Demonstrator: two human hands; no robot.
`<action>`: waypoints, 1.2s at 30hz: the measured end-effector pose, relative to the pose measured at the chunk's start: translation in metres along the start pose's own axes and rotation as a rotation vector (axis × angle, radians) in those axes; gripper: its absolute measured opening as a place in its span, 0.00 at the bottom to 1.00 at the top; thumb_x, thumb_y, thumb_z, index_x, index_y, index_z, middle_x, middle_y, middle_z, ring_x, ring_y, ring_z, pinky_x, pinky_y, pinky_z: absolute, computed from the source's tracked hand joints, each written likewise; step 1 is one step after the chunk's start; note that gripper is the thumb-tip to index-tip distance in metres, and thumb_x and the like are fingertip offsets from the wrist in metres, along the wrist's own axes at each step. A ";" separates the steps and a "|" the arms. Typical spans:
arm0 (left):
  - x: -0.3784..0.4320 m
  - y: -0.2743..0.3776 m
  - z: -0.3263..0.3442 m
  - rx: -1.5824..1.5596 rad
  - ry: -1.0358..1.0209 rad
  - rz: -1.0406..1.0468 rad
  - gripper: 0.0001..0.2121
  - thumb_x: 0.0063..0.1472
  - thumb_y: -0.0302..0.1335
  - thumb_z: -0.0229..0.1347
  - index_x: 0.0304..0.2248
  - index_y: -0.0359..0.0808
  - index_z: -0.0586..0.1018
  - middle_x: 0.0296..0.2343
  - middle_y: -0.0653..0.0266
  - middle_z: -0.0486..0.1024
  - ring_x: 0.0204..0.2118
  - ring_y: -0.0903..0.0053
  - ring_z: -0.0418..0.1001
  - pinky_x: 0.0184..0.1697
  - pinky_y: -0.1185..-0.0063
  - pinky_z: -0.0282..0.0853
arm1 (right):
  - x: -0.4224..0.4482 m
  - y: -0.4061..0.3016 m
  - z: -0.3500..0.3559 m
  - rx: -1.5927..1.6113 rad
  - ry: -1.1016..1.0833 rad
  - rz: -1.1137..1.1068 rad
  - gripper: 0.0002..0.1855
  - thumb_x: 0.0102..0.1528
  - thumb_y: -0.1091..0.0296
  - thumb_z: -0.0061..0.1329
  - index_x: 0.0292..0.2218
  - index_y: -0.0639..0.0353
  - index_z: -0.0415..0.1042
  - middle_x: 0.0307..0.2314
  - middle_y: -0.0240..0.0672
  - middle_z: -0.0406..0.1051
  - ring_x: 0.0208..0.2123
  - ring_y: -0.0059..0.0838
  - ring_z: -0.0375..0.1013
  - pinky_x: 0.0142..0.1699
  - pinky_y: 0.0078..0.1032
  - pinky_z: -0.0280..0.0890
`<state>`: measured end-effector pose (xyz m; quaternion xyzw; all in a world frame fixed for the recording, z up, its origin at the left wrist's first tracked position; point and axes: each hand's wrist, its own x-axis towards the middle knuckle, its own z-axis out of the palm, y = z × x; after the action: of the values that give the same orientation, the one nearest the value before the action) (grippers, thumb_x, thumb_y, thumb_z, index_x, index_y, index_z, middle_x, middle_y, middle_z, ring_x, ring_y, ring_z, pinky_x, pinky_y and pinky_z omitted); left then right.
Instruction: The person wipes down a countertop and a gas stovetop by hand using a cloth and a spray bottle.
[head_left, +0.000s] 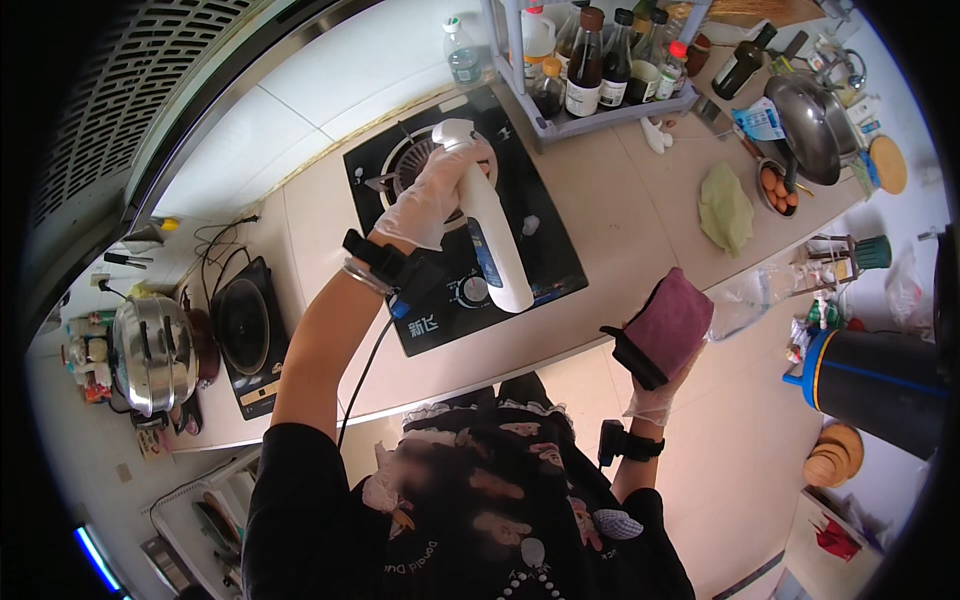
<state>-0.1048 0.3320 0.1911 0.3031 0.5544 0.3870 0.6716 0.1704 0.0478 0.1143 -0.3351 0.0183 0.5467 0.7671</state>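
Note:
In the head view my left hand (442, 184), in a clear plastic glove, grips a white spray bottle (491, 232) by its neck. The bottle leans over a black glass gas cooktop (420, 322) with a round burner (409, 161) and a control knob (474, 289). Small white blobs, seemingly foam (530, 225), dot the glass. My right hand (660, 390), gloved as well, holds up a folded purple cloth (671, 322) with a black edge, out past the counter's front edge. The cloth covers most of its fingers.
A grey rack (555, 131) of sauce bottles stands behind the cooktop's right side. Farther right are a green cloth (725, 210), a bowl of eggs (778, 191) and a metal wok (802, 127). An induction cooker (244, 322) and a steel steamer (154, 352) sit left. A range hood (142, 82) overhangs.

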 end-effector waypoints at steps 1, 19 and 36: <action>-0.007 0.002 -0.003 -0.039 -0.014 0.054 0.10 0.51 0.25 0.61 0.33 0.37 0.74 0.21 0.67 0.70 0.21 0.80 0.69 0.25 0.76 0.71 | 0.001 0.000 -0.001 -0.031 0.003 -0.023 0.35 0.57 0.36 0.35 0.58 0.47 0.51 0.54 0.38 0.57 0.53 0.46 0.60 0.53 0.53 0.61; -0.129 -0.053 -0.323 0.320 0.783 0.916 0.28 0.52 0.23 0.61 0.52 0.36 0.65 0.39 0.69 0.69 0.40 0.81 0.66 0.45 0.81 0.62 | -0.042 0.048 0.039 -0.189 -0.191 0.216 0.43 0.54 0.28 0.30 0.58 0.54 0.51 0.50 0.43 0.62 0.49 0.49 0.64 0.52 0.47 0.63; -0.167 -0.144 -0.430 0.693 1.010 0.642 0.39 0.50 0.28 0.63 0.57 0.34 0.54 0.51 0.50 0.56 0.50 0.64 0.63 0.52 0.69 0.60 | -0.086 0.128 0.106 -1.375 -0.617 -0.840 0.36 0.59 0.38 0.29 0.56 0.60 0.54 0.47 0.40 0.65 0.50 0.32 0.65 0.54 0.31 0.61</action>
<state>-0.5139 0.1055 0.0692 0.4319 0.7737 0.4610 0.0479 -0.0092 0.0565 0.1667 -0.5406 -0.6515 0.1738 0.5031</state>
